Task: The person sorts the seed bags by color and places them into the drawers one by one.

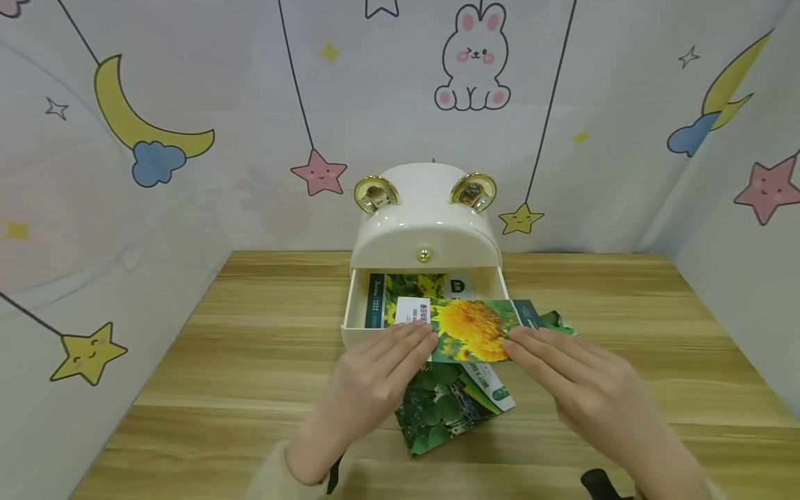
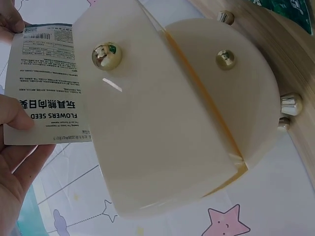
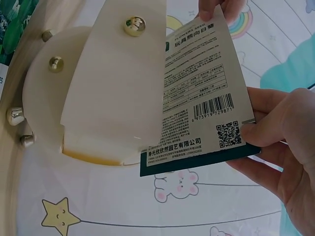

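A seed packet with an orange flower picture [image 1: 471,323] is held flat above the front of a pulled-out drawer [image 1: 350,298]. My left hand [image 1: 378,371] pinches its white end, thumb against the printed back [image 2: 49,83] in the left wrist view. At the dark end my right hand [image 1: 581,378] grips it, thumb beside the QR code [image 3: 229,134] in the right wrist view. Inside the drawer lies a packet with yellow flowers [image 1: 415,285]. The drawer belongs to a glossy white box [image 1: 425,201] with gold-rimmed ears.
Green leafy packets [image 1: 437,406] lie on the wooden table [image 1: 250,361] in front of the drawer, partly under the held packet. Another green packet [image 1: 556,321] shows behind my right hand. A patterned cloth [image 1: 244,194] hangs behind and at both sides.
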Motion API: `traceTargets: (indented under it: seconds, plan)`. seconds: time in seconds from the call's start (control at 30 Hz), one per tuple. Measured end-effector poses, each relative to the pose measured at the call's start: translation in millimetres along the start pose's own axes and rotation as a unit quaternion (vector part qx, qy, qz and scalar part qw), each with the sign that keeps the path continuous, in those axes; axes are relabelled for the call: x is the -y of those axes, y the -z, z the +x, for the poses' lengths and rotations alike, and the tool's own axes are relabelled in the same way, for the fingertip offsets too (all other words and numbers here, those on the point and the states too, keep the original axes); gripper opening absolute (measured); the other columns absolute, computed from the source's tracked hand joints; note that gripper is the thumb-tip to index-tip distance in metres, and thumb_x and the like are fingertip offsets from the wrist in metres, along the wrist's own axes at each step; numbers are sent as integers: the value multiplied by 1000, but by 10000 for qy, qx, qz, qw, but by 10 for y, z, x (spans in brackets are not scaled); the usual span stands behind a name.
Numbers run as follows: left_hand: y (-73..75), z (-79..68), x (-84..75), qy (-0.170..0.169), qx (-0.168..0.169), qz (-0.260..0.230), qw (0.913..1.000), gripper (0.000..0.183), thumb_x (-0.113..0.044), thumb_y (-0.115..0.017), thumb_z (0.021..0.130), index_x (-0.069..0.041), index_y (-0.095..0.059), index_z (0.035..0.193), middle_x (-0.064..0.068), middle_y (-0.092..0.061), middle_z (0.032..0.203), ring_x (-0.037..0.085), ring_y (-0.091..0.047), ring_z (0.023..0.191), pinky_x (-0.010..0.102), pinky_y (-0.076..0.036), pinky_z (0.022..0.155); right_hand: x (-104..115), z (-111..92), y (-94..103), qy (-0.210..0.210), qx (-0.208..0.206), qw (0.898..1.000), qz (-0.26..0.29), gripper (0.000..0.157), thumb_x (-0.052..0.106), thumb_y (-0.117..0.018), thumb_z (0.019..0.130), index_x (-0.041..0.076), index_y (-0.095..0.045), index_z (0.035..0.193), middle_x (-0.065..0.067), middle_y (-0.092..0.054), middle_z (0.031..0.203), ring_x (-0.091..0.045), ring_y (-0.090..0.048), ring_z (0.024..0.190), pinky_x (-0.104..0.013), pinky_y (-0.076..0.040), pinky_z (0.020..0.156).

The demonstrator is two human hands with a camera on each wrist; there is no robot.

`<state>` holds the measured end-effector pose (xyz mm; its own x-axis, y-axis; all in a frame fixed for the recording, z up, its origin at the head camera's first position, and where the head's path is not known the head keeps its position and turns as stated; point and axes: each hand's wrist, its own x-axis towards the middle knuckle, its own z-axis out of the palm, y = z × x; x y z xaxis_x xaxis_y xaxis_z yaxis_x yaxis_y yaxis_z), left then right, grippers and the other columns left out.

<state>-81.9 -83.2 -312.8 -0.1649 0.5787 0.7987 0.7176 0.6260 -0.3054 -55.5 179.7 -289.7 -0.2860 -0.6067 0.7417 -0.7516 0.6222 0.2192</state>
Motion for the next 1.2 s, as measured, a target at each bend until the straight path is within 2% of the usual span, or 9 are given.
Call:
traceTargets:
  seconds: [0.1,0.23,0.6,0.87,1.07,1.2]
  plan:
    - [1,-7,29,40,-91,-60,9999,23,-2,-49,89,-6,-69,99,7,-72,97,17,-69,91,27,-55,82,-6,22,-44,16,-43,10000,77,46,-2,-29,85,7,-68,107,-5,-71,101,-20,-66,88,-34,-53,70]
    - [-1,-24,66,106,-157,-120,9997,22,-3,-50,88,-5,-69,98,8,-72,96,18,-69,89,28,-55,81,-9,48,-100,-55,-64,9997,224,46,-2,-28,87,7,-68,108,-6,-70,102,-21,-67,88,-34,-54,69]
    - [-55,-99,180,278,122,51,9995,26,0,-46,88,-5,-69,100,8,-71,99,19,-68,92,29,-54,84,-52,121,-291,-220,-148,9990,362,40,3,-30,96,8,-68,107,-4,-71,100,-19,-67,89,-31,-55,67]
    - [-52,-106,226,398,185,79,9990,22,-4,-49,89,-5,-69,100,8,-71,99,19,-68,93,28,-54,84,-71,156,-357,-232,-122,9991,342,44,0,-28,91,8,-69,106,-5,-71,99,-19,-67,89,-31,-55,68]
    - [-39,-118,263,418,16,149,9990,23,-6,-48,91,-5,-70,98,8,-72,98,19,-68,92,29,-54,83,-56,199,-383,-184,-183,9988,407,40,3,-32,92,8,-69,105,-6,-71,99,-20,-67,88,-31,-56,69]
    - [-53,-134,294,441,-11,194,9988,23,-6,-48,92,-5,-70,97,8,-72,97,19,-69,91,29,-55,82,-63,209,-415,-191,-72,9990,386,39,7,-32,94,8,-69,106,-5,-71,100,-19,-68,89,-31,-56,70]
